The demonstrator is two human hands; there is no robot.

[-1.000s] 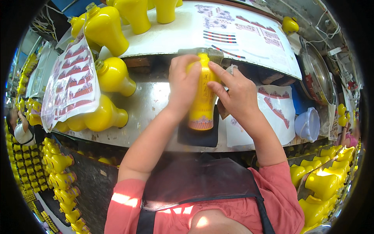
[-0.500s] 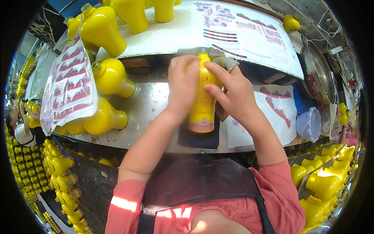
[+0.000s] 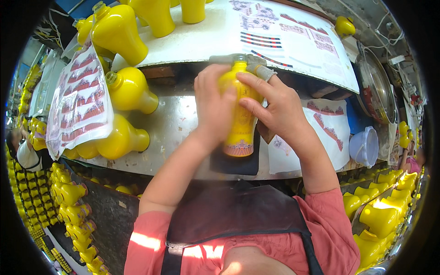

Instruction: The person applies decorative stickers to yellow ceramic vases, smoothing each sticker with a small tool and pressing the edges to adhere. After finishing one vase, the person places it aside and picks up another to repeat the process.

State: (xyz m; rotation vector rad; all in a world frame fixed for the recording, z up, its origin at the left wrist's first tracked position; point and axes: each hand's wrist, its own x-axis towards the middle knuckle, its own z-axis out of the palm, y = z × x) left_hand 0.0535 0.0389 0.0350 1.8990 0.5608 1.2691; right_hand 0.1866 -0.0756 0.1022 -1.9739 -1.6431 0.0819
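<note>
A glossy yellow bottle [image 3: 243,117] with a clear glass neck lies with its neck away from me. Patterned decals show on its front and around its base. Against its left shoulder is my left hand [image 3: 211,98], its fingers smeared by motion. My right hand [image 3: 272,101] grips the right side, thumb and forefinger pressed on the bottle's surface. A grey wrapping [image 3: 262,72] covers one of its fingers. Under the bottle lies a dark cloth [image 3: 233,166], and a grey cloth [image 3: 221,59] is behind the neck. A brown pointed piece [image 3: 265,131] shows below my right palm.
More yellow bottles [image 3: 133,89] lie at left, beside a hanging decal sheet [image 3: 80,103]. Another decal sheet [image 3: 316,137] and a small pale bucket [image 3: 364,145] are at right. A raised white board [image 3: 206,43] spans the back. Several bottles [image 3: 380,215] fill the lower right.
The bottle has turned slightly about its length, shifting the decal on its front to the right. My left hand has moved a little left and blurs; my right hand keeps its grip.
</note>
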